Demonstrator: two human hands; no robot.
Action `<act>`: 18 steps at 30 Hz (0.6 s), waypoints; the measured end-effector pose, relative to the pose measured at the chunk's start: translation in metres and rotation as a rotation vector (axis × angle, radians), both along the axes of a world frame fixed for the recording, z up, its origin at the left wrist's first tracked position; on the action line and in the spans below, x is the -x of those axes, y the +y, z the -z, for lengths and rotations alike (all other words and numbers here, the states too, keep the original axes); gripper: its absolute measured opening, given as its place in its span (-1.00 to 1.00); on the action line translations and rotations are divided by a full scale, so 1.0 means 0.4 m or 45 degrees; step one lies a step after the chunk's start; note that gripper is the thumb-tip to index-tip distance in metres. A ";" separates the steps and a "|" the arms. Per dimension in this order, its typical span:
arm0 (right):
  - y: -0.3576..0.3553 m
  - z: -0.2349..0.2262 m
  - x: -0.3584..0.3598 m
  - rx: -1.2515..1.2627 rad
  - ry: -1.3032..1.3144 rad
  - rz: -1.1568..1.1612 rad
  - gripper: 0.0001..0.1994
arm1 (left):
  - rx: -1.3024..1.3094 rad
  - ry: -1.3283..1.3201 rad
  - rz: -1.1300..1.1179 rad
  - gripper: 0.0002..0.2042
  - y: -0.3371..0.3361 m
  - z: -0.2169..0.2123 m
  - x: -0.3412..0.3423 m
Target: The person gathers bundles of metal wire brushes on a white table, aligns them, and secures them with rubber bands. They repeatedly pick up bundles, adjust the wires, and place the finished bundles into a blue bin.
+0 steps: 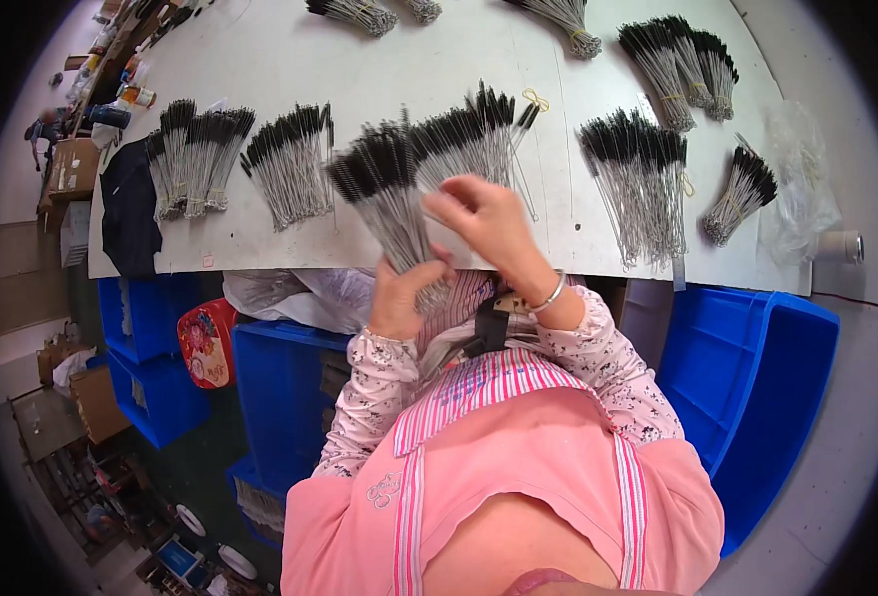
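- My left hand (399,298) is clenched round the wire ends of a fanned bunch of brushes (389,194), black bristle tips pointing toward 11 o'clock, held just above the near edge of the table (260,60).
- My right hand (484,223) sits just at 3 o'clock of that bunch, fingers curled. It seems to pinch thin wire stems, but blur hides the contact, so I cannot tell whether it truly grips anything.
- Risk, as I judge it: the fan is wide and held only at its base, so a slack left grip could let stems slide out and drop off the table edge toward the bins below.
- The bunch hangs close over the loose brushes lying at 12 o'clock, and a careless sweep could tangle bristles or scatter that row.
- More brush bundles lie across the table from 9 to 2 o'clock, some tied with yellow bands.
- Blue bin (757,368) at 4 o'clock: what shows of its inside looks bare.
- Blue crates (280,387) at 8 o'clock: contents hidden, with crumpled plastic (300,293) lying on top.
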State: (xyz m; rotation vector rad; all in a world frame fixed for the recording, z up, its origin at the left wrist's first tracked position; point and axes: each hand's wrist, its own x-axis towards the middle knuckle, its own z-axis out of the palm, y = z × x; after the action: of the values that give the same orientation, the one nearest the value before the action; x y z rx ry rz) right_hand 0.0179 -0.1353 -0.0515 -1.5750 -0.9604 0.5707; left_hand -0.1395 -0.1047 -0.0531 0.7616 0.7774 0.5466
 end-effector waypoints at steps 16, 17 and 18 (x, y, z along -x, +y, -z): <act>0.071 0.094 -0.158 0.809 -0.593 0.151 -0.72 | -0.170 0.326 -0.529 -0.53 0.026 0.128 -0.074; 0.068 0.104 -0.148 0.737 -0.644 0.167 -0.72 | -0.143 0.323 -0.496 -0.53 0.028 0.124 -0.079; 0.065 0.116 -0.136 0.661 -0.696 0.182 -0.72 | -0.118 0.318 -0.466 -0.53 0.029 0.114 -0.085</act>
State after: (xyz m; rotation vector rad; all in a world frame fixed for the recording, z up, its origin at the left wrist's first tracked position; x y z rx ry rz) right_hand 0.0724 -0.1092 -0.0981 -2.3211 -1.1415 0.2987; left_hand -0.1053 -0.0930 -0.0987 0.7861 1.1407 0.8300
